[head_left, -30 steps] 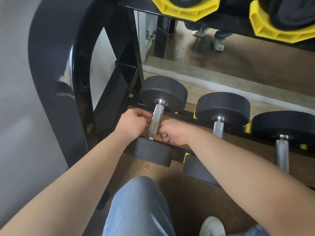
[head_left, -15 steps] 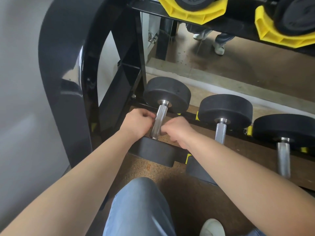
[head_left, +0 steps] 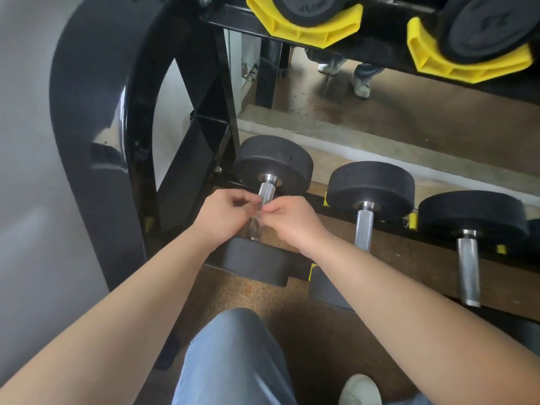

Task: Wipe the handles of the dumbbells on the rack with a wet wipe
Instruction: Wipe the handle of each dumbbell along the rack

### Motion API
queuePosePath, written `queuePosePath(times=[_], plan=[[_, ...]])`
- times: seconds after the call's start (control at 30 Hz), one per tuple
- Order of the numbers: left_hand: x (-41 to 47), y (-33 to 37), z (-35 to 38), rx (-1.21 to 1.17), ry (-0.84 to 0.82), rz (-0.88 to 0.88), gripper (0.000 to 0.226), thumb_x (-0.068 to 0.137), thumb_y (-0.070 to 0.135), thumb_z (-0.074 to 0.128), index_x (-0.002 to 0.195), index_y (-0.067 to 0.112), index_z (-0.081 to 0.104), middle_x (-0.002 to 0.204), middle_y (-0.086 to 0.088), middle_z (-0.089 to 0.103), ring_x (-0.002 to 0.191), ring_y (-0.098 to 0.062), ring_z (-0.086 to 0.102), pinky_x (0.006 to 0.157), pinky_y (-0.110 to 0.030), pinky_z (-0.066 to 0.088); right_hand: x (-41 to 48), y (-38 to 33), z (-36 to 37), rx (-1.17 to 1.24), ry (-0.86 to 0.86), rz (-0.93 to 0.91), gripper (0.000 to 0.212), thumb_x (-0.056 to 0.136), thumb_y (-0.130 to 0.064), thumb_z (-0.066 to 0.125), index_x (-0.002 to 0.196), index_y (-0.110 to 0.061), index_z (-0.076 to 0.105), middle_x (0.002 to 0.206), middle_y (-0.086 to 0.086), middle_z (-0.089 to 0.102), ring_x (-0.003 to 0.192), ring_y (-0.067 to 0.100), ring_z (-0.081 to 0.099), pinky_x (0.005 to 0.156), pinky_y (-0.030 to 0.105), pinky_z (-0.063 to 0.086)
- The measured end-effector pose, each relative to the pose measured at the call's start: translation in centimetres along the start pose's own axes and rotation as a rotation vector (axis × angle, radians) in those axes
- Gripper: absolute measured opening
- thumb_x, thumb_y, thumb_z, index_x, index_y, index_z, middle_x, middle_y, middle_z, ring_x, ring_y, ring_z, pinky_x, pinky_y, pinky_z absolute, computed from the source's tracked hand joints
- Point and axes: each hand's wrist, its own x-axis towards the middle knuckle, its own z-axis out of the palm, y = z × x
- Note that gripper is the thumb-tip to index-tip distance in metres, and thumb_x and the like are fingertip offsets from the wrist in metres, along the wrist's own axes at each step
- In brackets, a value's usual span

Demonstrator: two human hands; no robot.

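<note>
Your left hand (head_left: 225,217) and right hand (head_left: 292,219) meet fingertip to fingertip over the first handle (head_left: 264,197), pinching something small and pale between them; it's too blurred to tell if that is the wipe. You look to be on the leftmost dumbbell of the lower rack (head_left: 438,258), so the job seems barely begun: the second handle (head_left: 363,229) and third handle (head_left: 468,273) lie untouched to the right. The handles are knurled steel bars, the heads (head_left: 274,162) thick matte black discs, seated in yellow cradles (head_left: 304,27) above.
</note>
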Motion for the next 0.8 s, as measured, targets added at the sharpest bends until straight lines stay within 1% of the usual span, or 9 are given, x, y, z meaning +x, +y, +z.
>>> queuePosePath(times=[0.07,0.13,0.2,0.3,0.4,0.5,0.6,0.73,0.8], plan=[[0.0,0.2,-0.3,-0.049,-0.044,0.056,0.016,0.099,0.022,0.068,0.105,0.026,0.081,0.101,0.010,0.079,0.102,-0.009,0.073,0.101,-0.039,0.055,0.3,-0.3,-0.1,0.240,0.004,0.077,0.017,0.086,-0.018,0.078,0.074,-0.030,0.074,0.078,-0.005,0.069,0.063,0.008,0.054,0.056,0.021,0.042],[0.2,0.5,-0.8,-0.126,-0.096,0.052,0.016,0.099,0.016,0.068,0.106,0.022,0.080,0.102,0.003,0.080,0.103,-0.020,0.074,0.099,-0.040,0.057,0.5,-0.3,0.1,0.363,-0.028,0.136,0.008,0.087,-0.018,0.079,0.088,-0.026,0.075,0.083,0.000,0.070,0.057,0.005,0.048,0.045,0.015,0.037],[0.4,1.0,-1.1,-0.196,-0.117,0.004,0.015,0.095,0.010,0.071,0.105,0.019,0.078,0.102,-0.004,0.080,0.101,-0.022,0.075,0.098,-0.037,0.058,0.8,0.0,0.3,0.422,-0.030,0.156,0.004,0.091,-0.021,0.076,0.094,-0.023,0.075,0.087,0.003,0.070,0.055,0.004,0.046,0.043,0.014,0.035],[1.9,0.8,-0.9,-0.118,0.013,-0.066,0.012,0.090,0.013,0.079,0.098,0.021,0.079,0.095,-0.001,0.079,0.091,-0.017,0.077,0.098,-0.037,0.059,1.7,0.4,-0.1,0.244,0.038,0.095,0.004,0.092,-0.028,0.074,0.090,-0.025,0.074,0.084,-0.005,0.069,0.059,0.003,0.050,0.052,0.019,0.038],[3.8,1.0,0.2,0.025,0.123,-0.072,0.011,0.086,0.024,0.082,0.088,0.034,0.078,0.095,0.009,0.077,0.096,-0.012,0.073,0.099,-0.035,0.056,2.5,1.2,-0.6,0.067,0.105,0.050,0.011,0.095,-0.031,0.068,0.097,-0.024,0.077,0.096,-0.010,0.072,0.088,0.007,0.063,0.075,0.025,0.050],[4.8,1.8,0.9,0.140,0.099,-0.062,0.005,0.090,0.030,0.078,0.094,0.034,0.078,0.103,0.011,0.074,0.096,-0.004,0.065,0.083,-0.020,0.050,2.7,2.5,-1.2,0.062,0.112,0.137,0.016,0.095,-0.030,0.065,0.104,-0.024,0.078,0.098,-0.007,0.071,0.095,0.016,0.065,0.086,0.038,0.057],[4.6,1.7,0.6,0.281,0.072,-0.067,0.008,0.092,0.031,0.076,0.098,0.028,0.079,0.102,0.010,0.072,0.090,-0.003,0.062,0.077,-0.020,0.043,2.5,3.0,-1.3,0.036,0.076,0.181,0.018,0.095,-0.030,0.065,0.107,-0.023,0.077,0.103,-0.004,0.072,0.099,0.018,0.065,0.088,0.040,0.057],[4.0,0.4,-1.0,0.457,-0.076,-0.119,0.006,0.085,0.028,0.081,0.080,0.031,0.081,0.079,0.012,0.075,0.085,-0.006,0.068,0.083,-0.029,0.054,2.2,2.6,-0.8,-0.055,-0.006,0.116,0.018,0.096,-0.036,0.063,0.092,-0.025,0.076,0.093,-0.005,0.073,0.087,0.012,0.065,0.074,0.029,0.050],[4.5,0.4,-1.1,0.446,-0.064,-0.108,0.009,0.085,0.024,0.080,0.078,0.030,0.081,0.075,0.013,0.075,0.087,-0.010,0.071,0.088,-0.031,0.056,2.2,2.3,-0.7,-0.087,-0.034,0.089,0.025,0.099,-0.034,0.060,0.091,-0.016,0.076,0.089,0.003,0.072,0.079,0.014,0.061,0.075,0.033,0.050]])
